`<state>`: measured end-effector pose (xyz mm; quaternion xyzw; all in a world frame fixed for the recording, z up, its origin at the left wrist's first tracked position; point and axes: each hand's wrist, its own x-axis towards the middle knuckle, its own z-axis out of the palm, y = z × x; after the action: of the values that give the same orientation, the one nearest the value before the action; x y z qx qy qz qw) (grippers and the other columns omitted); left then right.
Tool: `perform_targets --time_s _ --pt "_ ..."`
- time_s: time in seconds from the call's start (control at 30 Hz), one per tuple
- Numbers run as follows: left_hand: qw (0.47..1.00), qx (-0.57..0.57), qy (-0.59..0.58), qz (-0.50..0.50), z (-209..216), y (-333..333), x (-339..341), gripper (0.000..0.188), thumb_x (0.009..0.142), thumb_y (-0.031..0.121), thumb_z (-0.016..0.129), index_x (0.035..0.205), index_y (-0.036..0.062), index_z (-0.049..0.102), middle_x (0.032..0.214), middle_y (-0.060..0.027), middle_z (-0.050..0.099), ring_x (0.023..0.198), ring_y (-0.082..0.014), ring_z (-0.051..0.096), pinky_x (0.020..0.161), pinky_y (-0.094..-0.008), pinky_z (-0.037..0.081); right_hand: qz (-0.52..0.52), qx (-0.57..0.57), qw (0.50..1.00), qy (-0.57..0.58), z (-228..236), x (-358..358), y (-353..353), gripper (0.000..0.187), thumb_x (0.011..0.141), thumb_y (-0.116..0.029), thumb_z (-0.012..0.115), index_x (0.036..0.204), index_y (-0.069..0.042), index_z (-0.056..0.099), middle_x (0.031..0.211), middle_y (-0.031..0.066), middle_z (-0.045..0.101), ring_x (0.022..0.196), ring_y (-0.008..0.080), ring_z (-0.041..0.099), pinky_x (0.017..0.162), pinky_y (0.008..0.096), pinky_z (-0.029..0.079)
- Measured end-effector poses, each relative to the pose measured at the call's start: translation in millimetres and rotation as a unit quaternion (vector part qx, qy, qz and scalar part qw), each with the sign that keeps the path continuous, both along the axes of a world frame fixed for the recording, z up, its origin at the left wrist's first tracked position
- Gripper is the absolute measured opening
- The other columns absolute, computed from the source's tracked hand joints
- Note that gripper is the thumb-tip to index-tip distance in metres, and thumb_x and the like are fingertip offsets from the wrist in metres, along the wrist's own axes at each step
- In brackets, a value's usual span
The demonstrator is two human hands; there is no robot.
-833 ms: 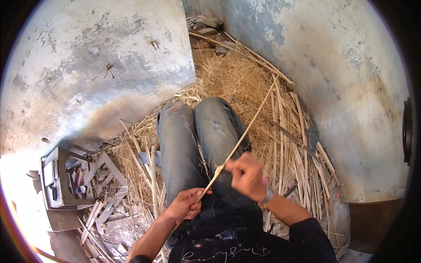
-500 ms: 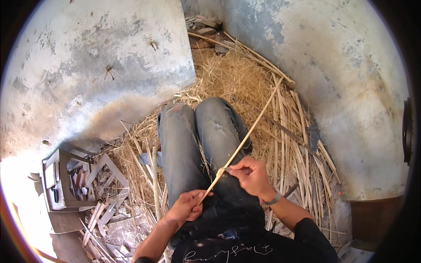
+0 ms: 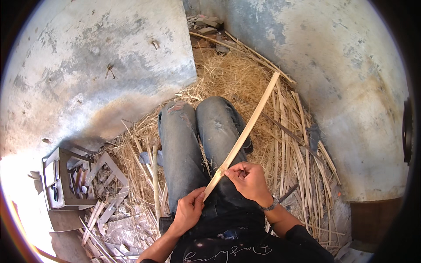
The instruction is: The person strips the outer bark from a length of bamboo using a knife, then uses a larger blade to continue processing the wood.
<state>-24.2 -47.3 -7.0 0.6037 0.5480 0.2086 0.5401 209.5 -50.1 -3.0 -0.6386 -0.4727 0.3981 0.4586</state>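
Observation:
A long, pale bamboo strip (image 3: 251, 125) slants across my lap, its flat face turned up and its far end beyond my knees. My left hand (image 3: 189, 209) is closed around its near end. Partway along is a rough, raised node (image 3: 220, 171) with frayed fibres. My right hand (image 3: 249, 182) is closed in a pinch at the strip's right edge, right by that node. Whatever lies between those fingertips, if anything, is hidden.
Split bamboo strips (image 3: 291, 153) lie in a long pile on the right. Fine shavings (image 3: 228, 74) heap beyond my knees. At the left, a wooden frame (image 3: 66, 175) stands by scraps, with an upright stick (image 3: 155, 184) closer in. Worn walls (image 3: 109, 57) rise around.
The bamboo strip has rolled from its narrow edge to show its broad face. My left hand has shifted slightly, and my right hand stays by the node.

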Motion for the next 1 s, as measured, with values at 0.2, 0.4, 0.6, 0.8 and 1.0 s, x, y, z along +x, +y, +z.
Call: perform_targets --time_s 0.2,0.4,0.6,0.8,1.0 --pt "0.998 0.058 0.037 0.009 0 1 -2 0.026 0.104 0.015 0.061 0.122 -0.0008 0.071 0.067 -0.0155 0.066 0.058 -0.0186 0.066 0.058 -0.0335 0.052 0.111 -0.016 0.992 0.053 21 28 -15 0.017 0.089 -0.018 0.082 0.088 -0.004 0.072 0.063 -0.0026 0.061 0.057 0.0039 0.049 0.052 0.0256 0.039" --pt "0.985 0.159 0.070 -0.005 -3 -2 -2 0.022 0.102 0.012 0.062 0.119 0.0000 0.072 0.081 -0.0269 0.070 0.071 -0.0376 0.074 0.063 -0.0408 0.056 -0.086 0.043 0.993 -0.070 -4 43 13 0.062 0.078 -0.033 0.094 0.111 -0.003 0.052 0.067 -0.0031 0.050 0.057 0.0048 0.044 0.052 0.0221 0.037" --pt "0.977 0.197 0.079 -0.014 1 -5 -16 0.023 0.101 0.010 0.063 0.119 0.0013 0.072 0.084 -0.0270 0.071 0.074 -0.0392 0.074 0.064 -0.0424 0.057 -0.145 0.113 0.983 0.004 -45 36 40 0.055 0.081 -0.028 0.092 0.106 -0.003 0.050 0.069 -0.0043 0.049 0.061 0.0041 0.044 0.054 0.0204 0.037" --pt "0.977 0.179 0.114 -0.018 5 -12 -55 0.020 0.100 0.009 0.063 0.116 0.0019 0.073 0.077 -0.0234 0.071 0.065 -0.0359 0.073 0.060 -0.0404 0.055 -0.247 0.105 0.962 0.049 -45 78 66 0.036 0.092 -0.023 0.081 0.106 -0.005 0.053 0.072 -0.0048 0.052 0.057 0.0039 0.041 0.056 0.0195 0.037" --pt "0.980 0.155 0.119 -0.032 -1 -14 -54 0.018 0.100 0.010 0.063 0.114 -0.0001 0.068 0.070 -0.0201 0.068 0.062 -0.0362 0.070 0.057 -0.0406 0.053 -0.348 0.119 0.797 0.479 -38 103 29 0.020 0.097 -0.026 0.064 0.106 -0.011 0.054 0.072 -0.0038 0.054 0.053 0.0081 0.042 0.049 0.0246 0.037"
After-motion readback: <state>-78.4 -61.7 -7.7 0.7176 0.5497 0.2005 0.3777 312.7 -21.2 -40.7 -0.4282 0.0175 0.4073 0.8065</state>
